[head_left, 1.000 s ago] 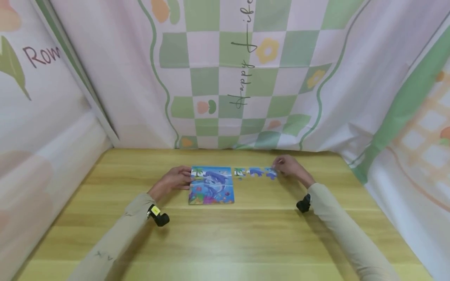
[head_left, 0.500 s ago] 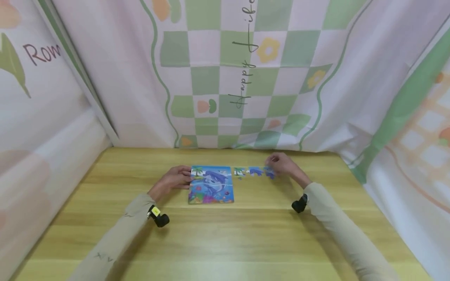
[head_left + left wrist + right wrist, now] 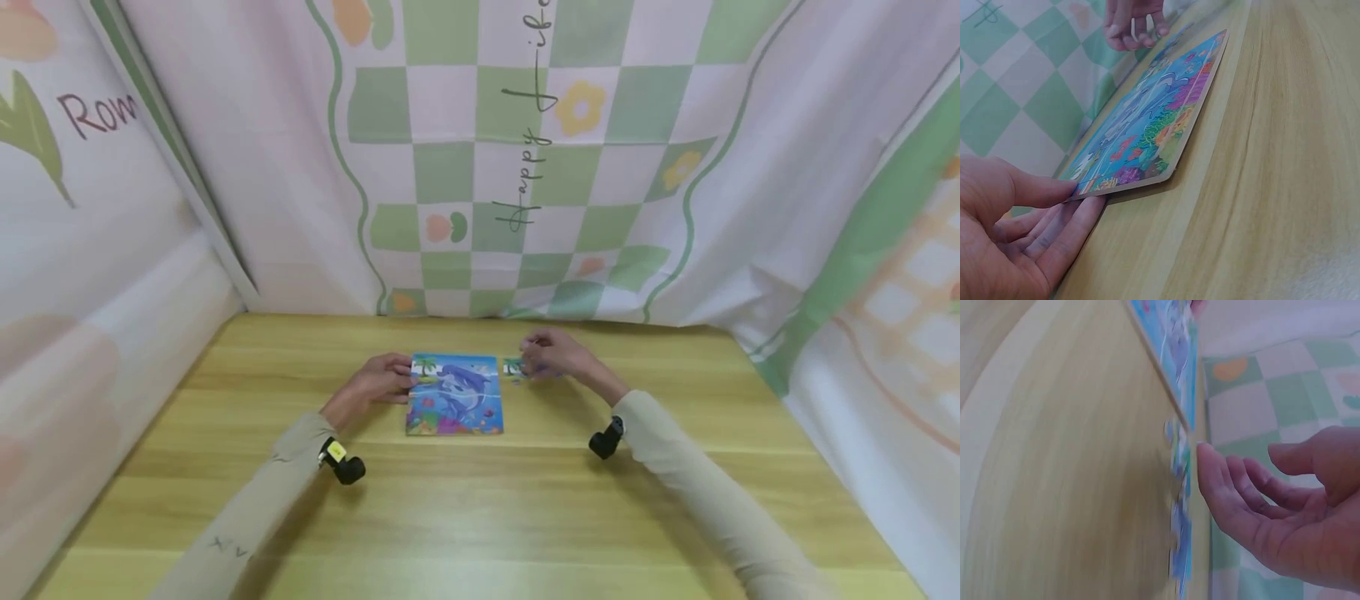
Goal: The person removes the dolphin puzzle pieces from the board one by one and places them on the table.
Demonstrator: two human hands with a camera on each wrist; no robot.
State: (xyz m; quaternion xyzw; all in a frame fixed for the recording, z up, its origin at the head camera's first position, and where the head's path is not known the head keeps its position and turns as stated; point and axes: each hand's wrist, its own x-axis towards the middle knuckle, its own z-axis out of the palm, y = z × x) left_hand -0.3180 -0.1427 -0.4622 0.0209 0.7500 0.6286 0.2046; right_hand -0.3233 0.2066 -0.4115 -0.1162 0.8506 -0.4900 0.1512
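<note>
A flat puzzle board (image 3: 453,398) with a dolphin picture lies on the wooden table in the head view. My left hand (image 3: 375,379) pinches its left edge, thumb on top and fingers below, as the left wrist view shows. Right of the board runs a row of loose jigsaw pieces (image 3: 1180,531), starting with a palm-tree piece (image 3: 512,367). Over this row hovers my right hand (image 3: 558,357), which hides most of the pieces in the head view. In the right wrist view its fingers are loosely bent, thumb apart, with nothing between them.
Behind the table (image 3: 480,517) hangs a green-and-white checked curtain (image 3: 495,175), close to its back edge. Pale printed cloth (image 3: 135,250) closes off the left side, and another curtain (image 3: 885,333) the right. A small black camera (image 3: 606,438) sits on each wrist.
My right hand has moved left along the row, from its right-end piece toward the palm-tree piece. The left hand and the board stay in place.
</note>
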